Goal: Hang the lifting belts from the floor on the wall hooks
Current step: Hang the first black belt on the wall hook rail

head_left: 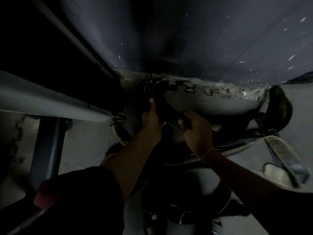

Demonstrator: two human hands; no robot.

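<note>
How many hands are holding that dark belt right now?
2. The left hand grips the dark belt at its upper part, near the wall's base; the right hand grips its lower end. The dim light may hide other belts.

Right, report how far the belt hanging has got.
Done: no hung belt is visible. In hand: the left hand and right hand both grip one dark belt near the wall base. Left: more belts lie on the floor; no hooks show.
</note>
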